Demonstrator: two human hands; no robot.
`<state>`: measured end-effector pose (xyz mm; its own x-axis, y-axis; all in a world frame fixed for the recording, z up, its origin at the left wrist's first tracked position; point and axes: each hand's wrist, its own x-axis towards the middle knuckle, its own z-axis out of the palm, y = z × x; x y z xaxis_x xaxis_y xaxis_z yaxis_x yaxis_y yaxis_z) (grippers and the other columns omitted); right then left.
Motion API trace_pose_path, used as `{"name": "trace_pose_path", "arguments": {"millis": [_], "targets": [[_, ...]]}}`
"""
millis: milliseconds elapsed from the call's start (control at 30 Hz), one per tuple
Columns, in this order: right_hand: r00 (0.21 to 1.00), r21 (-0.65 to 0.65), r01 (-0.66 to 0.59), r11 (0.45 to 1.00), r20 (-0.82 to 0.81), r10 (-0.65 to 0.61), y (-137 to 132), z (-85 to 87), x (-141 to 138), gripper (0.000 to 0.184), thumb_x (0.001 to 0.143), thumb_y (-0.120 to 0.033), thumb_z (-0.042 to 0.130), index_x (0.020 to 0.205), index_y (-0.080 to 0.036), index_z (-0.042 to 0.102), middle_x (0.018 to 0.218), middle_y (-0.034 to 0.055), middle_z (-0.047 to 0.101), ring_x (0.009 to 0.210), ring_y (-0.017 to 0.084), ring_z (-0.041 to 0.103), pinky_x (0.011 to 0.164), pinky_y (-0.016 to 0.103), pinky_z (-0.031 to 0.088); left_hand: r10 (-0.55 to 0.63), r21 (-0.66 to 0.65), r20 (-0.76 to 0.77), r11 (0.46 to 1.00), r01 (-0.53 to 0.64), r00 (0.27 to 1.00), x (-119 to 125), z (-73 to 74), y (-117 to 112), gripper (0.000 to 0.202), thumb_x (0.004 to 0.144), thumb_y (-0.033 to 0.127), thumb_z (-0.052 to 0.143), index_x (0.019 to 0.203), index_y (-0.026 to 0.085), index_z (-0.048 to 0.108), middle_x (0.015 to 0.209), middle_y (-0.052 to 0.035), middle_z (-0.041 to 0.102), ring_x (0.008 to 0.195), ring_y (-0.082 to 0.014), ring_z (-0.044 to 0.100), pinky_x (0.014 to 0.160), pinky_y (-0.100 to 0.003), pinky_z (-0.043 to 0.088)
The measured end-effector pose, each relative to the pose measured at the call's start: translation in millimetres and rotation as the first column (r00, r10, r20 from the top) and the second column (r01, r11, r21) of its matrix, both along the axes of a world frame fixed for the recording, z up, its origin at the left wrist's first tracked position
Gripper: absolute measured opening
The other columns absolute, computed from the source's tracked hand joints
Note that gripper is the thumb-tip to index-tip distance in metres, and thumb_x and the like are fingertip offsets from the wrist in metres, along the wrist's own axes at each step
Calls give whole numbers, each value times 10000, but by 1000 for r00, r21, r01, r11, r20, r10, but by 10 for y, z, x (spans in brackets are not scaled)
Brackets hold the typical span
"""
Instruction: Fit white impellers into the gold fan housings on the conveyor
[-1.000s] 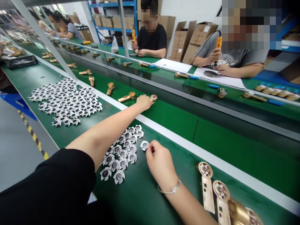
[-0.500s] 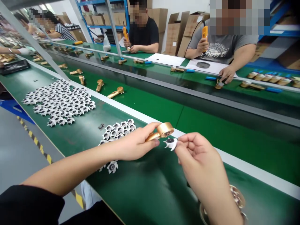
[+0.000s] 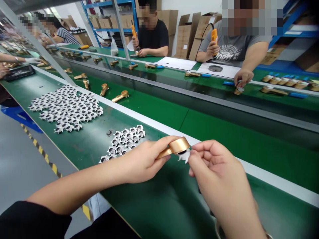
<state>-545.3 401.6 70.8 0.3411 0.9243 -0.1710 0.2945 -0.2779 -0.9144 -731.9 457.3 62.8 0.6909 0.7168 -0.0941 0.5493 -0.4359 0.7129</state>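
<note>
My left hand (image 3: 147, 159) is closed round the handle of a gold handheld fan body (image 3: 179, 145), whose round head points right. Between the thumb and fingers of my right hand (image 3: 216, 176), a white fan blade wheel (image 3: 184, 156) is pinched by its edge. The wheel sits right under the gold head and its dark centre is partly covered by it; whether they touch I cannot tell. Beside my left forearm lies a small group of similar white fan blade wheels (image 3: 128, 136) on the green bench (image 3: 154, 205).
A larger spread of white blade wheels (image 3: 67, 108) covers the bench farther left. Gold fan bodies (image 3: 121, 96) lie on the green conveyor (image 3: 159, 113) behind a pale rail. Across it, two people hold orange tools (image 3: 214, 39). A black tray (image 3: 20, 72) stands far left.
My hands have come together: the white blade wheel now lies under the gold head, where it was slightly apart before. The gold head has tilted. Fan bodies on the far line have shifted right.
</note>
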Motion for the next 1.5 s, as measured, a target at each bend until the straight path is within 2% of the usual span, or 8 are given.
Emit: {"name": "trace_pose_path", "arguments": {"millis": [233,467,667,800,933,1067,1233,1500], "targets": [[941,42,5,999,-337,9,53,-83,27,151,750,-208,657,832,-221,530,532,-64,590,472,77,531,449,141,400,-45,246,-75,967,62,996,-1,-117,-54,583,1012,235,371,1545,332,157,1141,-45,698,805,-190,696,678,-277,504],[622,-164,-147,976,-782,-38,233,-227,56,321,738,-323,691,989,-202,531,683,-69,579,504,53,534,530,173,481,-33,327,-204,940,99,978,61,-146,425,566,1003,195,370,1536,333,238,1375,-37,613,1137,-196,659,910,-276,512],[753,-148,-262,954,-649,106,210,-537,-311,293,837,-423,617,999,-212,493,846,-25,598,590,80,574,554,211,480,246,381,-337,918,-107,909,230,-313,1582,520,1007,326,496,1492,184,371,1293,-150,606,1105,-284,637,933,-488,525],[853,-126,-434,892,-376,362,120,-717,-526,225,889,-380,548,994,-181,542,785,-9,584,631,122,593,565,245,492,319,408,-331,897,-170,888,198,-277,1803,425,973,379,579,1326,145,554,1325,-125,574,1127,-247,620,974,-475,530],[805,-61,-590,805,31,592,248,-755,-592,256,930,-400,520,967,-168,621,899,73,653,827,206,639,785,386,540,367,480,-234,849,-221,901,-183,-3,1510,523,988,426,532,1431,155,474,1499,-143,442,1337,-324,484,1120,-561,395],[643,34,-717,696,417,642,691,-746,-777,384,961,-434,513,1222,-182,638,1401,149,535,1380,335,377,1153,539,281,372,454,-237,859,-236,898,-959,84,749,870,928,649,488,1584,165,186,1648,-167,214,1510,-351,220,1215,-532,247],[363,-35,-870,491,629,687,1255,-893,-1265,643,942,-650,448,1468,-284,502,1640,59,298,1507,429,116,1174,679,36,395,284,-388,911,-300,833,-1621,-490,-262,1476,476,830,757,1609,230,26,1673,-216,38,1505,-487,150,1160,-705,214],[198,-147,-902,406,695,691,1023,-1035,-1169,613,977,-611,380,1519,-330,430,1598,18,393,1474,404,256,1149,670,219,433,355,-330,880,-315,839,-1158,-1018,-517,1420,510,874,692,1605,175,118,1677,-207,23,1529,-457,30,1211,-631,211]]}}
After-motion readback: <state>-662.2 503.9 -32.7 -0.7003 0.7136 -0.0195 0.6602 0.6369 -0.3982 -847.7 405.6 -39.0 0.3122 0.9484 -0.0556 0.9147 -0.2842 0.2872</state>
